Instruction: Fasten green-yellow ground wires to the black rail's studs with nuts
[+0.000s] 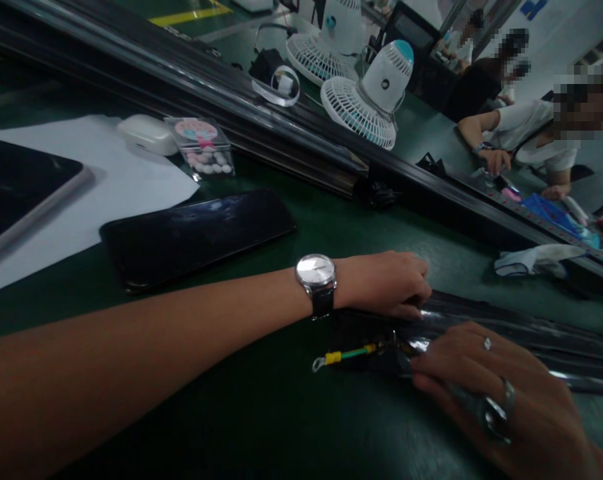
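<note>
Head view, phone (196,235), fans (366,100) beyond hands (386,283)

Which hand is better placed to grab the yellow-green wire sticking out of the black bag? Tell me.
Right, probably. The right hand lies flat on the black bag, fingertips beside the wire where it exits. The left hand presses the bag's far edge, curled, further from the wire.

Left hand (386,283) and right hand (501,387) both press flat on the black plastic bag (506,327); a green-yellow wire (346,355) (ring terminal fitted) protrudes from the bag's left end.
</note>
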A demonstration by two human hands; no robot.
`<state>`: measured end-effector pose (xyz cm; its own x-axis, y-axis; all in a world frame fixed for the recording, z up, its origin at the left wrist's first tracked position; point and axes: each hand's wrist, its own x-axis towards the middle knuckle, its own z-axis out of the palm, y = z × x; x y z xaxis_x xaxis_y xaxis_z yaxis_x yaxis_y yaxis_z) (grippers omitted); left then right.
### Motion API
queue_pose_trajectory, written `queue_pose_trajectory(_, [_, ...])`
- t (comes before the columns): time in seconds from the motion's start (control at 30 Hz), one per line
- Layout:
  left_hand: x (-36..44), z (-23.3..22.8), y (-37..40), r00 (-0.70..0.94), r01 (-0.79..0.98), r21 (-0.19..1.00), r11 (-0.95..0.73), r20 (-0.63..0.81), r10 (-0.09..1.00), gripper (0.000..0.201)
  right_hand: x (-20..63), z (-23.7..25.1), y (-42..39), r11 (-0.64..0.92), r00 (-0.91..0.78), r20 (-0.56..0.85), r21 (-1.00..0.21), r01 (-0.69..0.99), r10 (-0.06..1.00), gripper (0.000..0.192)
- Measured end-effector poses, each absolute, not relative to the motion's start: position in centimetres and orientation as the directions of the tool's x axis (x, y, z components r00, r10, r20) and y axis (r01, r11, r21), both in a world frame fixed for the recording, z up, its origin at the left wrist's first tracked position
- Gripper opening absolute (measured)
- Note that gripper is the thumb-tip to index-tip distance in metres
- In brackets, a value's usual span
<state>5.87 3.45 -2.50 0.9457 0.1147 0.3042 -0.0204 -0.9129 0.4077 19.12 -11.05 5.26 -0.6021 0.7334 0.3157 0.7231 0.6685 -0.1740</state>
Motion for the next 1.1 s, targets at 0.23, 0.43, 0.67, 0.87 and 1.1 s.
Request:
queue_pose_trajectory(0.23, [6.2,-1.1,2.7,0.967,0.102,0.355,-0.929,0.185,0.177,0.015,19.2,5.1,-11.4,0.656,-0.591,0.317,-0.162,0.737,0.742,0.016])
queue_pose_trajectory(0.43, [6.2,-1.6,2.8,0.953,0.122,0.383,-0.916,0.212,0.216,0.016,19.1,5.1,-11.8,0.639,-0.561,0.337,-0.190,0.746,0.756,0.016])
queue_pose_trajectory(0.67, [6.2,-2.2,2.9,0.943,0.100,0.451,-0.887,0.240,0.229,0.007,18.8,5.4,-11.8,0.631,-0.555,0.325,-0.218,0.744,0.766,0.017])
queue_pose_trajectory(0.87, [5.8,-1.9,3.4,0.963,0.028,0.480,-0.877,0.222,0.152,0.021,19.3,5.0,-11.7,0.681,-0.602,0.330,-0.238,0.693,0.727,0.011])
queue_pose_trajectory(1.1, [5.9,-1.7,3.4,0.958,0.042,0.427,-0.903,0.239,0.157,0.025,19.5,5.3,-11.8,0.645,-0.572,0.307,-0.262,0.717,0.761,0.006])
